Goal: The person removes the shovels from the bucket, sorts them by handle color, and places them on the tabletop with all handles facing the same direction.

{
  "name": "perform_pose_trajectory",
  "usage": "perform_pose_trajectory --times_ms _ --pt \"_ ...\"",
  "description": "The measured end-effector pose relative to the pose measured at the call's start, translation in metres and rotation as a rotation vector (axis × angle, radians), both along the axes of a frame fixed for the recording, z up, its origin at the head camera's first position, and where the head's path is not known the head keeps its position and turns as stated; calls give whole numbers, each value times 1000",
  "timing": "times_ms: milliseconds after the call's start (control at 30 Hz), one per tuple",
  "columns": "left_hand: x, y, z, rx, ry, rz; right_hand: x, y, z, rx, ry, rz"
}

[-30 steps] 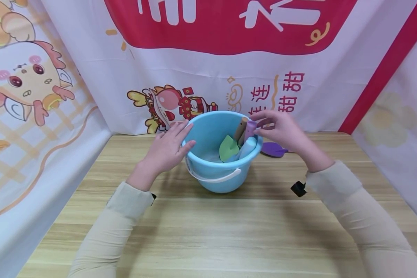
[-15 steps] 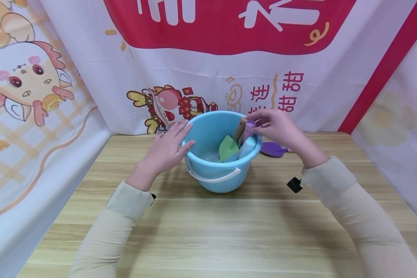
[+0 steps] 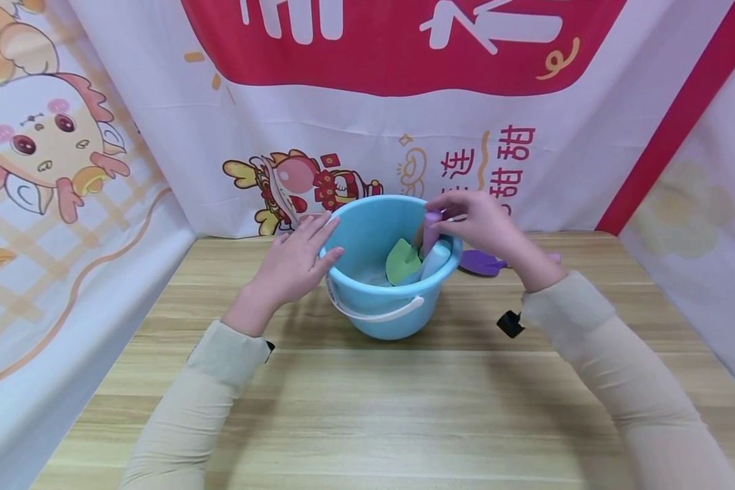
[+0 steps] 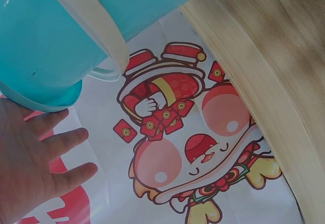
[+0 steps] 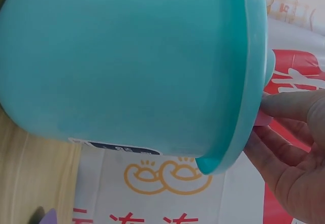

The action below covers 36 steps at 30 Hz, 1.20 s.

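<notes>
A light blue bucket (image 3: 380, 309) with a white carrying handle (image 3: 387, 316) stands upright on the table. My left hand (image 3: 295, 262) rests on its left rim with the fingers fairly straight; the left wrist view shows those fingers (image 4: 66, 142) spread outside the rim. Over the right rim, my right hand (image 3: 474, 221) pinches a purple handle (image 3: 430, 235) between thumb and fingers; the tool's lower end is hidden. Inside, a green toy shovel blade (image 3: 402, 262) leans beside a light blue handle (image 3: 436, 258). Behind the purple handle, a brown handle (image 3: 418, 237) is mostly covered.
A purple toy shovel (image 3: 480, 263) lies on the wooden table (image 3: 367, 415) right of the bucket, partly behind my right wrist. Printed cloth (image 3: 355, 136) hangs along the back and sides. Black wrist gear (image 3: 510, 324) sticks out below the right sleeve.
My right hand has moved slightly left with the purple handle, which now covers more of the brown one. The left hand and the bucket have stayed in place.
</notes>
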<state>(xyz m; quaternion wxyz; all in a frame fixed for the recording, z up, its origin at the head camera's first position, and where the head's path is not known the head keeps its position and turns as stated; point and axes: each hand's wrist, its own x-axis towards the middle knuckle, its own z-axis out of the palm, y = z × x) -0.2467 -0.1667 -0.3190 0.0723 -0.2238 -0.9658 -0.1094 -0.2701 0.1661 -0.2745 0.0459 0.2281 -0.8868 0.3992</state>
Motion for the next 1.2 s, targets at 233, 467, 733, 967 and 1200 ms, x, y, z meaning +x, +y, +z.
perform_pose_trajectory --times_ms 233,467,733,967,1200 --pt "0 0 0 2 -5 4 1 -2 -1 -9 2 -17" --pt "0 0 0 2 -3 3 5 -1 2 -30 11 -32" --pt "1 1 1 -1 -6 8 8 -2 3 -39 24 -49" --pt "2 1 1 9 -5 12 11 -4 6 -65 67 -50" --pt "1 1 1 13 -4 17 14 -3 9 -76 110 -36"
